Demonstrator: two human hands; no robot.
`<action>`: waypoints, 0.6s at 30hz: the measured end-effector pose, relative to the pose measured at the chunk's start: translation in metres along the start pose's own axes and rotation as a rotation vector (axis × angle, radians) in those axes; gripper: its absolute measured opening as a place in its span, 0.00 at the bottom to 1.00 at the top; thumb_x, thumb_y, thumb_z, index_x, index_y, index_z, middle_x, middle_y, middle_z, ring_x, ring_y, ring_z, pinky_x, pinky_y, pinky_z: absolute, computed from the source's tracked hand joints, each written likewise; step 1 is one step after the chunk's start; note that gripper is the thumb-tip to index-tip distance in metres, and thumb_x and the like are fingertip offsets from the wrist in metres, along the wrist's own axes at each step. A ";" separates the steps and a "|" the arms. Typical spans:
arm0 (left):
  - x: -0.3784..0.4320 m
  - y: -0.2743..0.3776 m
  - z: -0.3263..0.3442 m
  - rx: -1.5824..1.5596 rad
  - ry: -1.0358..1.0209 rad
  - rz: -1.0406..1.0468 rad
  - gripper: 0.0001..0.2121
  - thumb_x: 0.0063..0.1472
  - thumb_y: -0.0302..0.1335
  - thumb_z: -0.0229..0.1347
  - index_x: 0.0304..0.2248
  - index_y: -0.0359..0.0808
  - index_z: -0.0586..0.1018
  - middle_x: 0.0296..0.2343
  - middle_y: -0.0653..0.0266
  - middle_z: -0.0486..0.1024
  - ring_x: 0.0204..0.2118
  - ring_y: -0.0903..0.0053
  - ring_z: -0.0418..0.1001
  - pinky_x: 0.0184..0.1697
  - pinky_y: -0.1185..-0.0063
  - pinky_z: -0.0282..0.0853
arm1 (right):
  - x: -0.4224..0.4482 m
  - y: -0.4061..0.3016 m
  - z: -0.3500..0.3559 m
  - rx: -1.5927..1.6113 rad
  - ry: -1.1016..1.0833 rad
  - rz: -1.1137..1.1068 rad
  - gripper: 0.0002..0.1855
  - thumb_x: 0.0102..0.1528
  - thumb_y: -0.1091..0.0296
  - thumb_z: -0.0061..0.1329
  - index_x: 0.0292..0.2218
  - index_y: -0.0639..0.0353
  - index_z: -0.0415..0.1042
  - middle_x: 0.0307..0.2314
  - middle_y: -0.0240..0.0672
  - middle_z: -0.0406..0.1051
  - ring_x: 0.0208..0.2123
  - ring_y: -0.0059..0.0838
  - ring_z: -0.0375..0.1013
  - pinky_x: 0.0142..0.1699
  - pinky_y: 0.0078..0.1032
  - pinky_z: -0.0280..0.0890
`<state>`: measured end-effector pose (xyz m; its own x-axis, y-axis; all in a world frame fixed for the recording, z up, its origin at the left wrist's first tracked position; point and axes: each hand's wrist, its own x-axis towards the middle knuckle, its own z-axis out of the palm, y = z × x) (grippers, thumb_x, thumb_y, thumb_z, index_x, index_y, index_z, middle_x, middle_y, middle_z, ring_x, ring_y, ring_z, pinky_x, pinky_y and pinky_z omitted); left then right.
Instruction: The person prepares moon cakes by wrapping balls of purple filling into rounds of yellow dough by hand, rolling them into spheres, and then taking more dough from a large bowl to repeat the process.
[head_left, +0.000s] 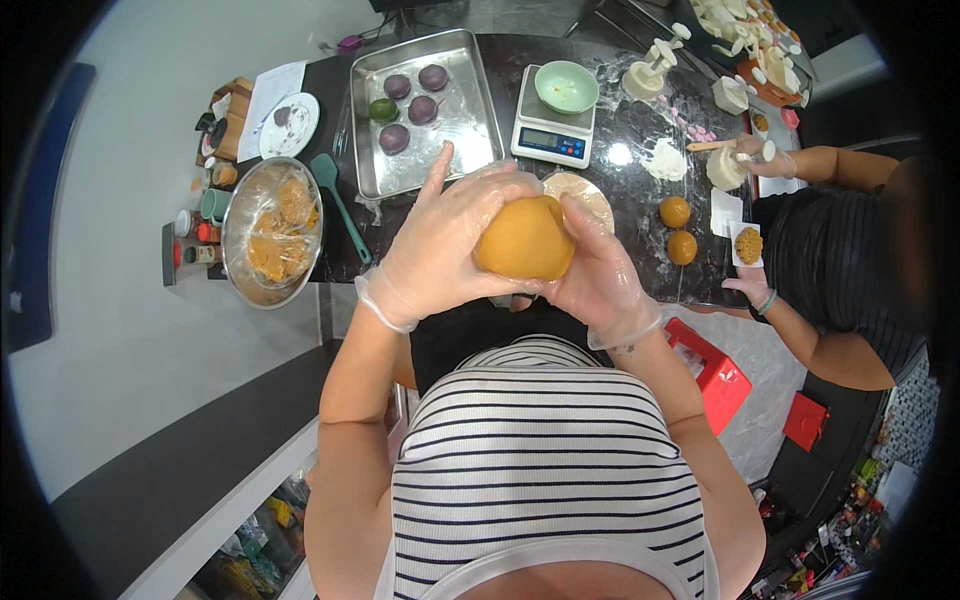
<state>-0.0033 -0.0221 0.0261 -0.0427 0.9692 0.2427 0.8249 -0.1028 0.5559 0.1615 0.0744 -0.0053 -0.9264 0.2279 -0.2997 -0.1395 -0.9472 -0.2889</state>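
Observation:
Between my two hands is a large, smooth ball of orange-yellow dough (523, 238). My left hand (457, 232), in a clear plastic glove, wraps its left side and underside. On the right, my gloved right hand (604, 262) presses the ball with the thumb along its upper edge. Partly hidden behind the dough lies a pale round plate (585, 196). Just beyond my left fingers stands a metal baking tray (469, 161), bearing several purple balls (423, 109) and one green ball (383, 110).
A digital scale (553, 142) carries a green bowl (566, 86). Left are a steel bowl (319, 247) of wrapped orange dough and a teal spatula (343, 202). Right, orange balls (675, 212) and flour (666, 159) lie near a co-worker's hands (750, 285), holding a mold (726, 169) and a patterned cake (748, 246).

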 end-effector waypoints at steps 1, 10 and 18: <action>0.000 -0.004 0.000 -0.024 -0.017 0.031 0.34 0.41 0.45 0.66 0.48 0.42 0.68 0.46 0.64 0.72 0.55 0.66 0.65 0.63 0.54 0.36 | 0.000 0.000 -0.001 -0.001 0.001 0.000 0.23 0.65 0.53 0.30 0.55 0.58 0.58 0.50 0.38 0.65 0.48 0.33 0.69 0.45 0.33 0.69; -0.002 -0.001 -0.008 -0.036 0.038 0.013 0.41 0.39 0.46 0.68 0.52 0.40 0.66 0.51 0.60 0.67 0.58 0.65 0.61 0.63 0.53 0.35 | 0.004 -0.011 0.001 -0.145 -0.060 0.035 0.24 0.64 0.54 0.35 0.55 0.59 0.59 0.49 0.35 0.65 0.51 0.28 0.66 0.54 0.29 0.64; -0.001 0.004 0.017 -0.005 0.156 -0.019 0.35 0.40 0.43 0.68 0.48 0.41 0.69 0.47 0.64 0.71 0.55 0.65 0.64 0.63 0.53 0.36 | 0.005 -0.007 0.007 -0.163 0.098 -0.067 0.23 0.65 0.55 0.33 0.54 0.60 0.60 0.48 0.36 0.66 0.49 0.26 0.68 0.50 0.26 0.66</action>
<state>0.0100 -0.0197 0.0147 -0.1458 0.9243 0.3527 0.8205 -0.0862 0.5651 0.1552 0.0807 0.0020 -0.8773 0.3180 -0.3595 -0.1344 -0.8818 -0.4520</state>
